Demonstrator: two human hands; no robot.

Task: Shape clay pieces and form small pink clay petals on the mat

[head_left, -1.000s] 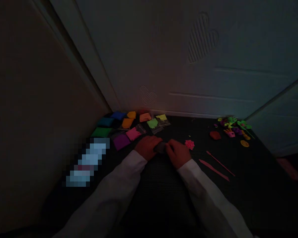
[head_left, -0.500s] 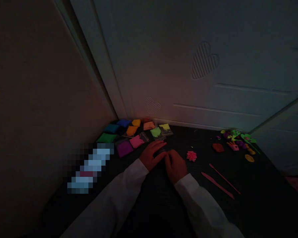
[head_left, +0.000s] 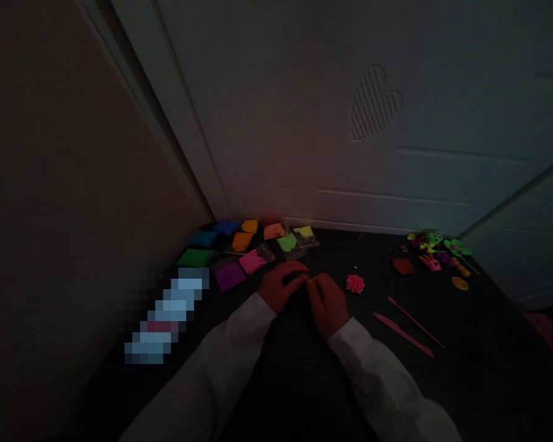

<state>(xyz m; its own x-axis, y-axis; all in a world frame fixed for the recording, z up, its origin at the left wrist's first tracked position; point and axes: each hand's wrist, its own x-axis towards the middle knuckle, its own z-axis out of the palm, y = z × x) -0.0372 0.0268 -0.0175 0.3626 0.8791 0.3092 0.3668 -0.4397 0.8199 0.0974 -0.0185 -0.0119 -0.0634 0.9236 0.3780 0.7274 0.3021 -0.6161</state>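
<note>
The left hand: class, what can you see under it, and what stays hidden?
Within the curve of the left hand, only a dark patch shows, too dim to identify. Dark tabletop is visible nearby; whatever lies directly beneath the palm is covered.

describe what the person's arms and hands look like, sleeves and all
The left hand and right hand are bare, with no gloves. The left sleeve and right sleeve are long, loose and creased, pale greyish white in this dim light, with no clear markings. Finer details are too dark to tell.
</note>
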